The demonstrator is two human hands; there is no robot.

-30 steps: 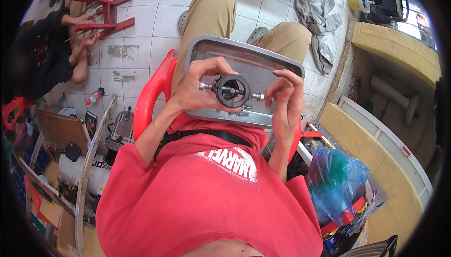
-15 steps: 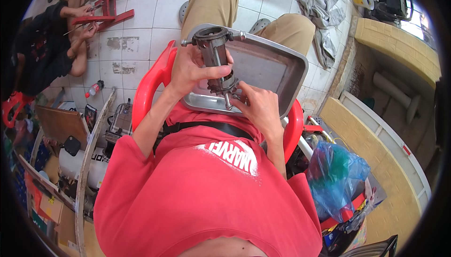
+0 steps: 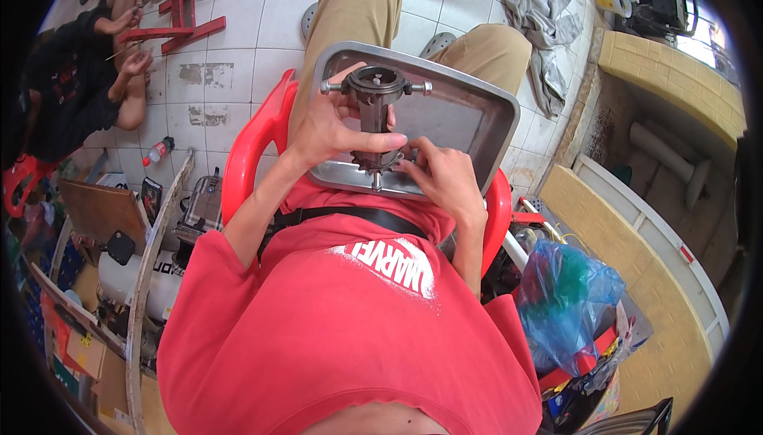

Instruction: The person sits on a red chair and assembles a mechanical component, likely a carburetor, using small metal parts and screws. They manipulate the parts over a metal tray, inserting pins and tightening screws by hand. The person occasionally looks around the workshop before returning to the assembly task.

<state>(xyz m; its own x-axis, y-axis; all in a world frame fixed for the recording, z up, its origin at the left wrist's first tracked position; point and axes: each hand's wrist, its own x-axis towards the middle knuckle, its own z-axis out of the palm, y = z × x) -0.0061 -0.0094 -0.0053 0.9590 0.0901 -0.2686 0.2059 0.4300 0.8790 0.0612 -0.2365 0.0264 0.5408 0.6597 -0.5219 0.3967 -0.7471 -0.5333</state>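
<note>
My left hand (image 3: 327, 131) is wrapped round a dark, greasy metal cylinder assembly (image 3: 377, 110), its thumb across the front. The part stands nearly upright, with a round collar at the top and bolts sticking out to both sides. Another bolt points down from its toothed lower ring. At that lower ring, my right hand (image 3: 447, 174) has bent fingers pressed together against the right side; anything pinched there is hidden. Beneath both hands a metal tray (image 3: 494, 117) rests across my lap.
A red plastic chair (image 3: 253, 145) is under me. To the left, another person (image 3: 75, 77) handles a thin rod beside a red stool (image 3: 184, 17). A blue plastic bag (image 3: 566, 292) lies at my right, a grey cloth (image 3: 543, 29) on the tiles ahead, and a bottle (image 3: 161, 149) on the left.
The metal assembly has come slightly toward me and tilted more upright, its top moving right. My right hand stays at its lower end. The other person's hands have shifted a little.
</note>
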